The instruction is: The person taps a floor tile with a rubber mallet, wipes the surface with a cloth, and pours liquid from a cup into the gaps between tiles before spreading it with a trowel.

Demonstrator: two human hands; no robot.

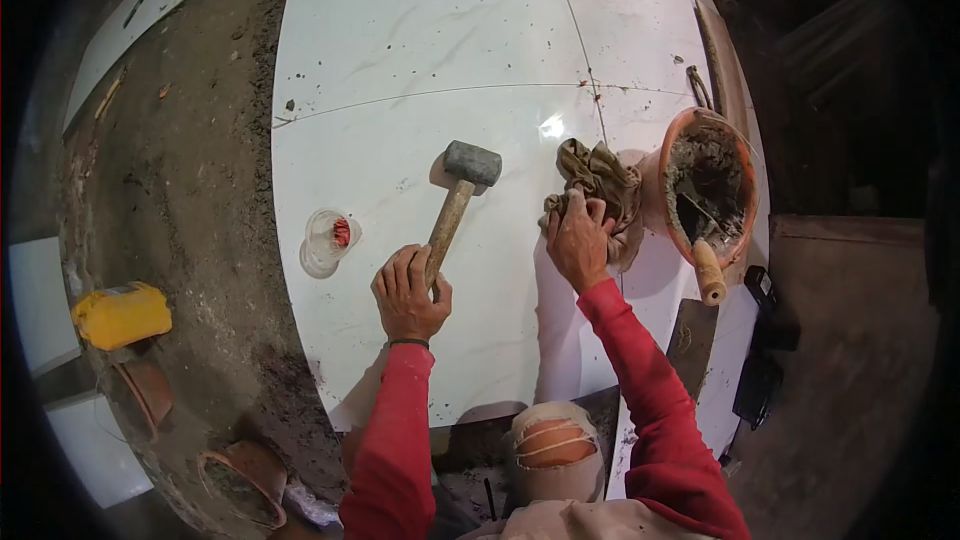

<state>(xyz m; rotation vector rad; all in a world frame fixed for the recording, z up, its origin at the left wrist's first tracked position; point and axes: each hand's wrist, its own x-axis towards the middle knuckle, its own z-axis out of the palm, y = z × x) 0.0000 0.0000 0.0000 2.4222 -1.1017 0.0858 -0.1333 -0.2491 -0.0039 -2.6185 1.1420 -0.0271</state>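
My left hand (408, 292) grips the wooden handle of a rubber mallet (458, 198), whose grey head rests on a glossy white marble-pattern floor tile (420, 70). Further right, my right hand (577, 238) presses down on a crumpled brown rag (603, 178) lying on the tile surface. Both arms wear red sleeves. My knee shows through torn light trousers at the bottom.
An orange bowl of grey mortar (706, 185) with a wooden-handled trowel (709, 270) stands right of the rag. A clear plastic cup (327, 238) with red pieces lies on the tile. A yellow container (121, 315) and clay-coloured bowls (243, 480) sit on the bare mortar bed at left.
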